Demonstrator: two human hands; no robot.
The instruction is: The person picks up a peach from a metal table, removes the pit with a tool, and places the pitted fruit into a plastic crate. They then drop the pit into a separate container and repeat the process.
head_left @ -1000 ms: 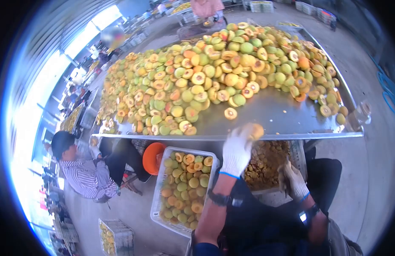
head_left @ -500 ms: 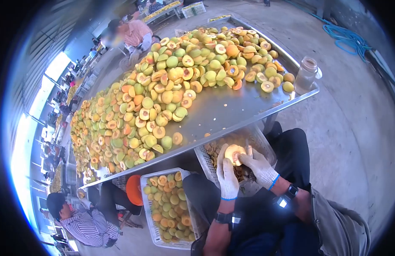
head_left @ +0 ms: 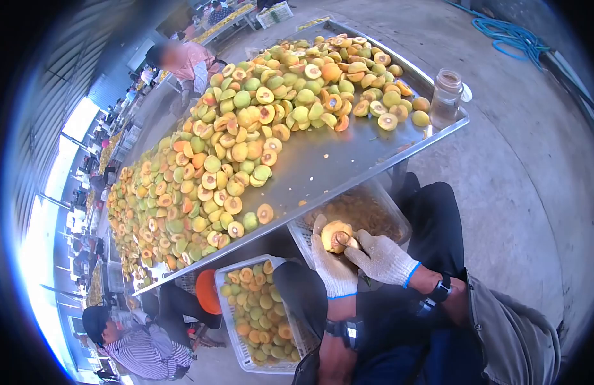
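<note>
Here, fruit half [head_left: 336, 237] between gloved fingers [head_left: 318, 247].

Left hand [head_left: 333, 262] has brought 1 fruit half [head_left: 335, 235] to right hand [head_left: 385, 259].

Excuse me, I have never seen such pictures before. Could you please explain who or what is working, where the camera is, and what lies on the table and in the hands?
There is no machine: a person works with their own two hands, in pale gloves. The camera sits on the person's head, looking forward and down; the view looks bent and round.

On the metal table lies a big heap of cut fruit, with a clear jar at the near right corner. Lower down stand a crate of fruit and an orange bucket.

The left hand holds a piece of fruit. The fingers of the right hand are at it; whether they hold a tool, I cannot tell.
</note>
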